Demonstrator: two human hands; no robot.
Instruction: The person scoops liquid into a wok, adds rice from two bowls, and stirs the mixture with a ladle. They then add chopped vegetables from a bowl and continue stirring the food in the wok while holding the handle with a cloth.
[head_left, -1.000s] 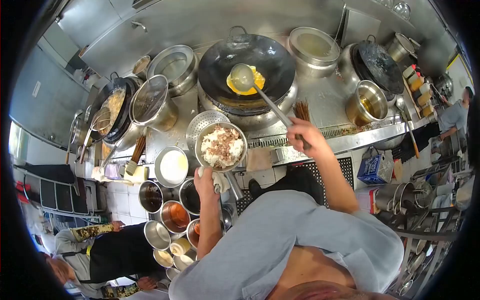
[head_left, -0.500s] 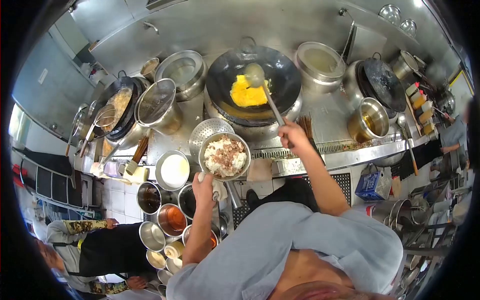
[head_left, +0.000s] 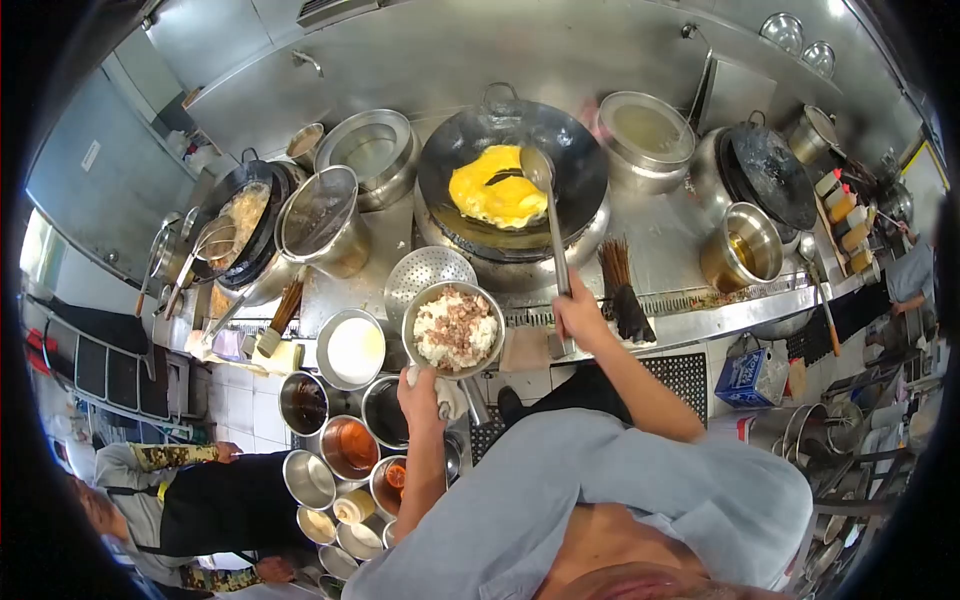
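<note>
My right hand [head_left: 583,315] is closed around the long handle of a ladle [head_left: 537,167]. The ladle's bowl rests in the black wok [head_left: 440,140], at the right edge of the yellow egg [head_left: 480,190]. A dark gap shows in the middle of the egg. Closed on a pale cloth [head_left: 451,398], my left hand [head_left: 418,395] is at the counter's front edge. Just beyond it sits a metal bowl of white rice with brownish bits [head_left: 457,330], in front of a perforated skimmer [head_left: 425,275]. Left of that bowl stands a pot of white content [head_left: 352,350].
Several seasoning pots [head_left: 350,450] crowd beside my left forearm. Another wok with frying oil [head_left: 245,215] and a tall strainer pot [head_left: 325,225] stand left. A bamboo brush [head_left: 620,285] lies right of my right hand. Another person [head_left: 200,500] is at lower left.
The ladle has moved from the top of the egg to its right side, and my right hand has come slightly nearer. The egg is spread wider, with a gap in it.
</note>
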